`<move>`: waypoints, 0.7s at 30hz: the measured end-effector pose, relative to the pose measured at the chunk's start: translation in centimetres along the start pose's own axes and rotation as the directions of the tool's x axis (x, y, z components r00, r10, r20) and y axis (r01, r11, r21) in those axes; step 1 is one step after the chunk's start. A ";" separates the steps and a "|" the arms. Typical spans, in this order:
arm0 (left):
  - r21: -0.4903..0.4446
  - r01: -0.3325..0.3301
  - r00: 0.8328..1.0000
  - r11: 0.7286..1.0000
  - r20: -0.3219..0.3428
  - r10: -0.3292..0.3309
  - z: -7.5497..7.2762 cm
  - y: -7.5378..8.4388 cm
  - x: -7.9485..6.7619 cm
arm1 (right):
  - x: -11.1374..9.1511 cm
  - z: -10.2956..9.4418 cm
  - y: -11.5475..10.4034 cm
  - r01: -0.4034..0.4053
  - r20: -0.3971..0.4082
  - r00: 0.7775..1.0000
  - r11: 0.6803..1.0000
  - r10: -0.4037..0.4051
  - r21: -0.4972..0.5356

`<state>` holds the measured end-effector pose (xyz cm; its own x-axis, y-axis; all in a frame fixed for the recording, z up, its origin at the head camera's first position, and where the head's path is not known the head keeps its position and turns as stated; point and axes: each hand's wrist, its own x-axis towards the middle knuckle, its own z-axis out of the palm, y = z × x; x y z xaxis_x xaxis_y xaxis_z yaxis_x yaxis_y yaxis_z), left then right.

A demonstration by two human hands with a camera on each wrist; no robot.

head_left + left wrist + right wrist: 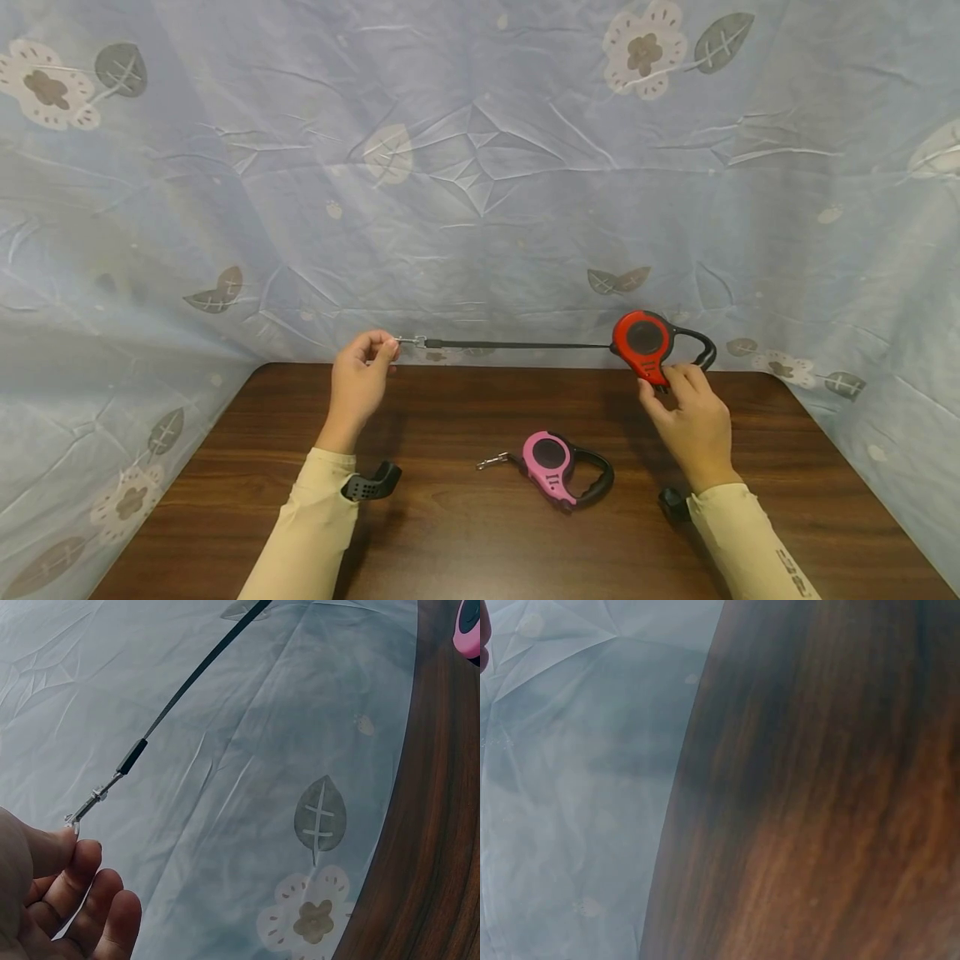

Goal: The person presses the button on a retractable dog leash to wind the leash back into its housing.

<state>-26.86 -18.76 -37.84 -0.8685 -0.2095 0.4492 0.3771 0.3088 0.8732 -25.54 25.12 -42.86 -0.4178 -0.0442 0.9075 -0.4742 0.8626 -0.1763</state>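
Note:
In the head view a red retractable dog leash [651, 360] is held up over the table's far edge by my right hand [693, 425], which grips its lower end near the black handle. Its black strap [517, 344] runs out straight and level to the left. At the strap's end is a metal clip [411, 341], pinched between thumb and forefinger of my left hand [358, 379]. The left wrist view shows the same clip [90, 804] at the fingertips, with the other fingers loosely curled. Only a bit of a fingertip shows in the right wrist view.
A pink retractable leash [550, 457] with a black handle lies on the brown wooden table [450, 550], its metal clip [492, 461] pointing left. Behind the table hangs a pale blue flowered cloth [480, 250]. Each wrist wears a black band [372, 483].

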 end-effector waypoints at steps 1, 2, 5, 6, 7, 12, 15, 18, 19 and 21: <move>0.001 0.000 1.000 1.000 0.003 0.000 0.0 0.0 0.0 | 0.0 0.0 0.0 -0.001 0.002 1.000 1.000 0.001 -0.001; 0.007 -0.001 1.000 1.000 0.005 0.001 0.0 0.1 0.0 | 0.0 0.0 0.0 -0.002 0.003 1.000 1.000 0.002 0.000; 0.023 -0.004 1.000 1.000 0.016 0.004 0.1 1.0 -0.2 | -0.1 0.0 0.0 0.002 0.003 1.000 1.000 -0.002 0.007; 0.029 -0.005 1.000 1.000 0.021 0.005 0.1 1.5 -0.3 | -0.1 0.1 0.0 0.004 0.002 1.000 1.000 -0.004 0.009; 0.035 -0.007 1.000 0.999 0.029 0.006 0.1 2.0 -0.5 | 0.0 0.1 0.0 0.008 0.001 1.000 1.000 -0.008 0.012; 0.069 -0.035 0.998 0.997 0.046 0.032 0.2 1.7 -0.5 | 0.0 0.1 0.0 0.022 -0.008 1.000 1.000 -0.022 0.011; 0.094 -0.046 0.998 0.994 0.040 0.043 0.3 0.2 -0.1 | -0.1 0.1 -0.1 0.026 -0.007 1.000 1.000 -0.026 0.001; 0.128 -0.041 0.998 0.991 0.042 0.036 0.3 0.3 -0.3 | -0.1 0.1 -0.2 0.031 0.001 1.000 1.000 -0.031 -0.004; 0.139 -0.039 0.999 0.990 0.043 0.034 0.3 0.3 -0.3 | -0.1 0.1 -0.2 0.035 0.001 0.999 0.999 -0.035 -0.005; 0.154 -0.036 0.999 0.987 0.044 0.029 0.4 0.3 -0.3 | -0.1 0.1 -0.2 0.037 0.003 0.999 0.999 -0.037 -0.006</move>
<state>-26.59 -18.25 -37.83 -0.8706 -0.1592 0.4656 0.3539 0.4548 0.8172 -25.48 24.85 -42.96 -0.4023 -0.0772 0.9123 -0.4846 0.8634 -0.1406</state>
